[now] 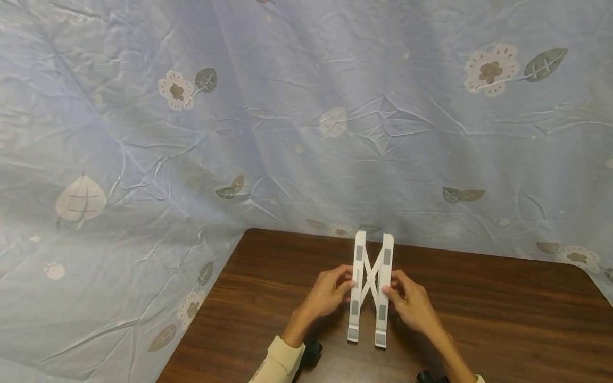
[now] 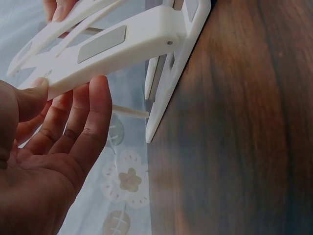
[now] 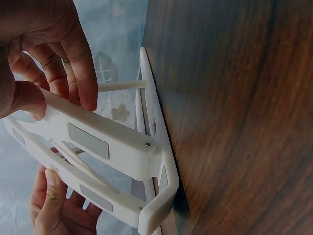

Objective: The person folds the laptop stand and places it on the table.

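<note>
A white folding laptop stand [image 1: 384,295] stands on the table, its two long arms joined by crossed bars, with grey pads along the arms. On the left arm my left hand [image 1: 326,293] has a grip, thumb on top and fingers beneath, as the left wrist view shows. My right hand [image 1: 413,302] pinches the right arm in the same way, thumb on its upper face. Both wrist views show the raised arms [image 2: 142,44] sloping above base rails [image 3: 155,107] that lie along the tabletop. The front ends have upturned lips.
The dark brown wooden table [image 1: 503,308] extends to both sides. Behind it and to the left hangs a pale blue sheet [image 1: 287,106] with flower and leaf prints, reaching the table's back edge. A dark wrist device [image 1: 312,352] sits at my left sleeve [image 1: 280,359].
</note>
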### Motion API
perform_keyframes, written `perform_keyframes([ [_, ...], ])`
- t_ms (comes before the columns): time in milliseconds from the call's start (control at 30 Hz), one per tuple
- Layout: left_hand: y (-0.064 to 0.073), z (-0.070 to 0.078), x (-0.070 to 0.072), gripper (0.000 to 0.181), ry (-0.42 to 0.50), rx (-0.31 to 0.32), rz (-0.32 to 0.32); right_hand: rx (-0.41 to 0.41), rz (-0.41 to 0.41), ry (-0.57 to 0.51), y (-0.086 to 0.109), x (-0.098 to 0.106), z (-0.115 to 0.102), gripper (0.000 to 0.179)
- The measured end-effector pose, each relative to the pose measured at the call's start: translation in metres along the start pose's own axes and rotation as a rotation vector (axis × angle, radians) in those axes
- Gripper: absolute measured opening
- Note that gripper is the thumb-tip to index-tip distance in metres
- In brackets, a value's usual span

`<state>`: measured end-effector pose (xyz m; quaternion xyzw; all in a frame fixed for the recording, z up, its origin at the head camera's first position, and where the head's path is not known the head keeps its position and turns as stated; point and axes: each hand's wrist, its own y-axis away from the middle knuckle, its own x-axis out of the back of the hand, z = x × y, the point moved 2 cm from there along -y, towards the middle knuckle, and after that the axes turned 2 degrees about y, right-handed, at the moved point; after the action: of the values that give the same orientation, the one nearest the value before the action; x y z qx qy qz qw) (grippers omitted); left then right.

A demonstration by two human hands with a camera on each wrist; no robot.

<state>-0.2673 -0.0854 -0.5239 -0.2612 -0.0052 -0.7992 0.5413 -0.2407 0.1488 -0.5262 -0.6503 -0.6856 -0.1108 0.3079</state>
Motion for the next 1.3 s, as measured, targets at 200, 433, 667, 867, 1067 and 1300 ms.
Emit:
perform_keyframes([
  [200,-0.001,0.002,-0.002,0.026,0.004,0.007,-0.007,-0.019,-0.016,-0.046,0.000,-0.002,-0.003,0.020],
  [433,-0.003,0.003,-0.006,0.025,0.008,0.008,-0.004,-0.023,-0.025,-0.069,-0.002,-0.004,-0.004,0.020],
  [667,-0.004,0.004,-0.019,0.025,0.055,0.018,-0.032,0.004,-0.039,-0.023,-0.002,-0.009,-0.006,0.021],
  [867,-0.004,0.007,-0.021,0.026,0.057,0.023,-0.030,-0.007,-0.050,-0.026,-0.002,-0.011,-0.007,0.022],
  [1067,-0.004,0.008,-0.020,0.027,0.037,0.020,-0.021,-0.009,-0.045,-0.034,-0.002,-0.012,-0.009,0.023],
  [1300,-0.005,0.005,-0.021,0.027,0.013,0.011,-0.007,-0.022,-0.032,-0.035,-0.002,-0.013,-0.009,0.023],
])
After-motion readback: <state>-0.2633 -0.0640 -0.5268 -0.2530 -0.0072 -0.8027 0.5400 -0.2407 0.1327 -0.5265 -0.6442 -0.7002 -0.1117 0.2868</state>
